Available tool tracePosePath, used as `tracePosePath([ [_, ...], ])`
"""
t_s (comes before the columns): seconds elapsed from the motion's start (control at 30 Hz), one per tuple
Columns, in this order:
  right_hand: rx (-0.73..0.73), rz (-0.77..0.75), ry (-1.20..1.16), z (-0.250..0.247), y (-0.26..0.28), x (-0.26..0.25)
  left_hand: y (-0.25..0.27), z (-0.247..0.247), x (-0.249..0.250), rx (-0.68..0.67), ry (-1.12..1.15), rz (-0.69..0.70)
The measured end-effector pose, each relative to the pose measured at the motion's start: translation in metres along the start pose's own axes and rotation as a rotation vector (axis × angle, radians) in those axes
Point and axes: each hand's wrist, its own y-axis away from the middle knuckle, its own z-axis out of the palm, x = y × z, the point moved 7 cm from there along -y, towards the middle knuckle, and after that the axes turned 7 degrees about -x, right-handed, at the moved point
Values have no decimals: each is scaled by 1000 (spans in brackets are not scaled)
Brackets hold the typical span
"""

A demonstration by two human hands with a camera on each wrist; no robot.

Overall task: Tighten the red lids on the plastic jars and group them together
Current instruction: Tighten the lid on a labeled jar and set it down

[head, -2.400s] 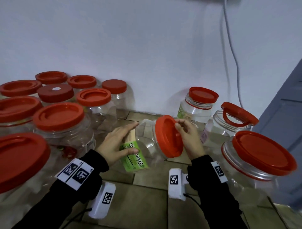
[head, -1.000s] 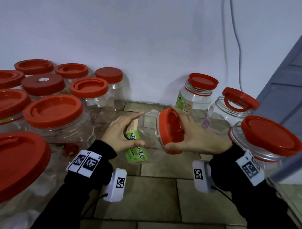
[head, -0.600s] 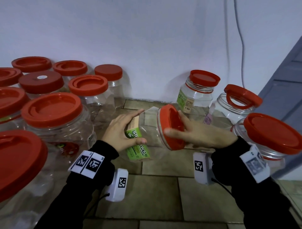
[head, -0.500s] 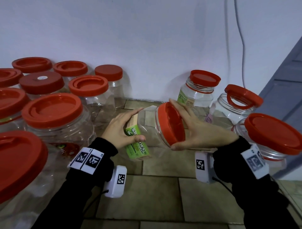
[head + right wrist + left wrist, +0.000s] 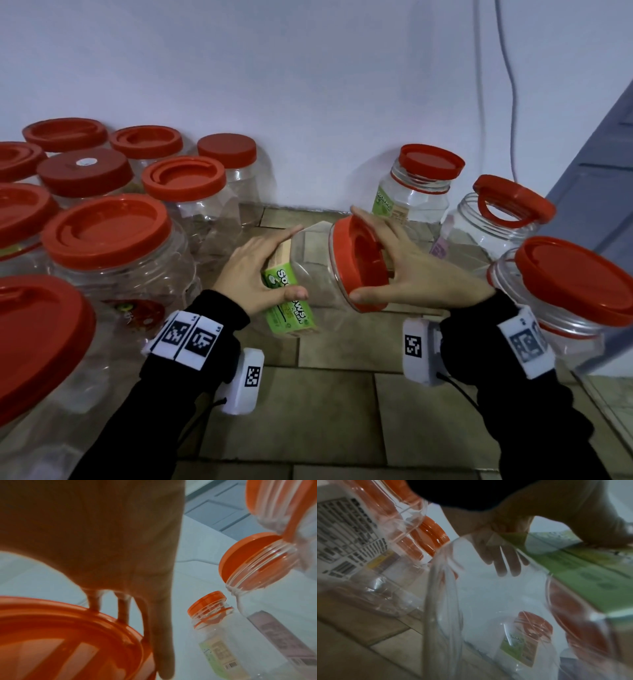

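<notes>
A clear plastic jar (image 5: 310, 270) with a green label (image 5: 291, 308) lies tilted on its side above the tiled floor, mouth to the right. My left hand (image 5: 257, 274) grips its body, thumb on the label; through the plastic the fingers (image 5: 503, 561) show in the left wrist view. My right hand (image 5: 400, 274) grips the red lid (image 5: 356, 260) on the jar's mouth, thumb under the rim and fingers over the top. The right wrist view shows the fingers (image 5: 161, 635) curled over the lid's rim (image 5: 68, 628).
Several lidded jars (image 5: 113, 240) crowd the left side against the white wall (image 5: 308, 85). On the right stand a labelled jar (image 5: 418, 192), a jar with a handled lid (image 5: 507, 212) and a large jar (image 5: 575, 284). A grey door (image 5: 599, 154) and a hanging cable (image 5: 510, 68) are at right.
My right hand has kept re-gripping the lid, its fingers shifting round the rim between frames. The left hand has kept its hold on the jar's body, and the jar has stayed tilted.
</notes>
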Motion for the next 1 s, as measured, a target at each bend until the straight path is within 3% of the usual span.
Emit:
tracePosePath([
  [0.1, 121, 186, -31, 3, -6, 12, 3, 3, 3, 15, -47, 21],
  [0.17, 118, 310, -39, 6, -6, 22, 4, 5, 6, 12, -70, 30],
  [0.23, 63, 263, -77, 7, -7, 26, 6, 5, 6, 29, -70, 34],
  [0.3, 19, 91, -144, 5, -3, 13, 8, 4, 6, 47, -55, 37],
  [0.4, 2, -48, -13, 1, 1, -4, 10, 5, 8, 52, -48, 44],
  [0.47, 80, 9, 44, -1, -2, -2, 9, 7, 11, 46, -63, 49],
  [0.6, 106, 346, -30, -1, -5, 26, 3, 14, 18, -7, -133, 90],
  [0.63, 70, 348, -23, 0, -5, 30, 3, 16, 19, -11, -147, 98],
  [0.73, -46, 133, 3, 3, 1, 16, 3, 15, 18, 2, -145, 94],
  [0.8, -60, 83, 73, 4, 4, 12, 3, 13, 16, 4, -137, 88],
  [0.87, -9, 141, 99, 6, 0, 17, 1, 13, 17, 4, -133, 88],
  [1.0, 44, 348, -72, 9, -1, 29, 1, 18, 22, -16, -147, 119],
])
